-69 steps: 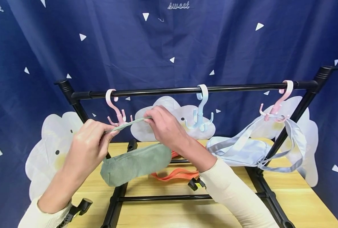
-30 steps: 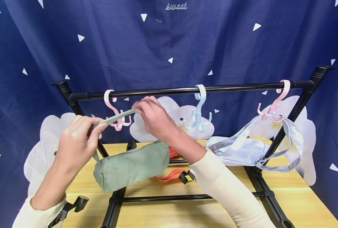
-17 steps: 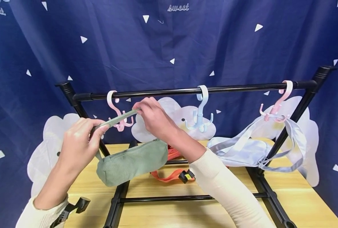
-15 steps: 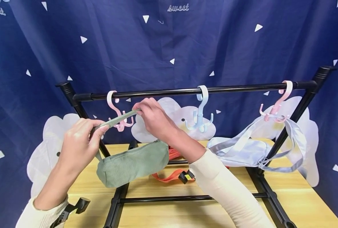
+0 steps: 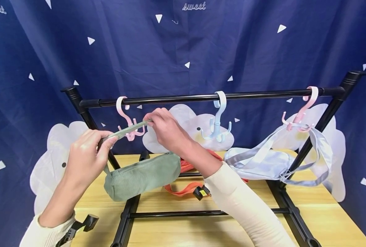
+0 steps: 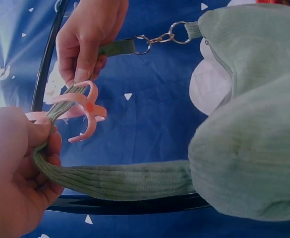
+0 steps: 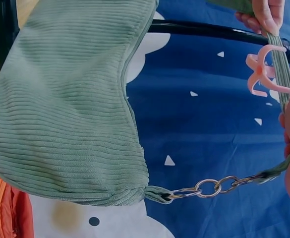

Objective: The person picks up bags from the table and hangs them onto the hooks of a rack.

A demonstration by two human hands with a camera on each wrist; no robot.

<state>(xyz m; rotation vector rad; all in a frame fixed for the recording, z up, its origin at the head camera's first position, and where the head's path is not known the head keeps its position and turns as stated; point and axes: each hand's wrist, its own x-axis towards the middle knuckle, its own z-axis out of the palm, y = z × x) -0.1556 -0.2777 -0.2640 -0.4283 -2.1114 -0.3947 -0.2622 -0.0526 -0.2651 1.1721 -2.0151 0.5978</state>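
Note:
My left hand point(image 5: 85, 154) pinches the strap point(image 5: 129, 129) of a green corduroy shoulder bag point(image 5: 144, 176) between thumb and fingers. Further along the same strap, my right hand point(image 5: 167, 130) pinches it too, so a short stretch runs taut between them. The bag hangs below both hands, its zipper on top. Metal rings point(image 7: 207, 188) join the strap to one end of the bag. The taut stretch crosses the prongs of the left pink hook hanger point(image 5: 125, 115); both wrist views show prongs point(image 6: 87, 106) overlapping it. Whether the strap rests on a prong I cannot tell.
A black rack's top bar point(image 5: 177, 98) also carries a blue hook hanger point(image 5: 217, 120) and a right pink hook hanger point(image 5: 303, 108), from which a pale blue bag point(image 5: 263, 163) hangs by its straps. An orange bag point(image 5: 187, 167) lies behind my right forearm on the wooden table point(image 5: 177, 235).
Since the oldest frame both hands, pinching the strap, have shifted left, and the green bag with them. Over the last half second they have hardly moved.

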